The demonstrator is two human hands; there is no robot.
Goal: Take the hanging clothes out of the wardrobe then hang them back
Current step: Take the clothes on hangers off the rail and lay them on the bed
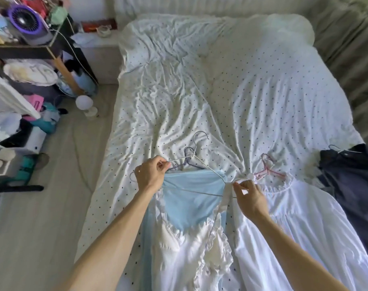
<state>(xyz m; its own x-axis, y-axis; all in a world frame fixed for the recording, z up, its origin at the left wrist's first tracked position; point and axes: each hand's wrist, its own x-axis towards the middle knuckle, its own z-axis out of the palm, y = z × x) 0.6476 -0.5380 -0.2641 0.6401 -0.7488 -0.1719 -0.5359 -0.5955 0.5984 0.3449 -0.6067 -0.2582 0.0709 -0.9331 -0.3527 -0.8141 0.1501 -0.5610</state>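
Bed [199, 91] w/ crumpled white dotted sheet fills centre of view; all task garments lie on its near end, none in a wardrobe.

1. Wire hanger [208, 167]: lies over the near-centre of the bed, hook pointing away from the person. It is held at both ends.
2. Left hand [150, 175]: fingers [162, 163] closed in a narrow pinch on the hanger's left shoulder wire.
3. Right hand [250, 198]: thumb and forefinger pinch the white strap fabric at the hanger's right tip. Whether the wire itself is also caught in the pinch cannot be told.
4. White slip dress [189, 248]: frilled edges, lies lengthwise toward the person, approx. between both forearms, its upper part reaching the hanger.
5. Light-blue garment [191, 202]: lies under the slip dress and under the hanger's bottom bar.
6. Purple hanger [186, 153]: partly hidden beneath the wire hanger, at the blue garment's top edge.
7. Pink hanger [267, 172]: just right of the right hand, in the neck of a white dress [304, 227] spread flat on the bed.
8. Dark garment [351, 181]: far right edge of the bed, w/ a metal hanger's hook showing at its top.

Misc.: floor [52, 206] on the left; cluttered shelf unit [38, 47] w/ purple fan [23, 17] at upper left.
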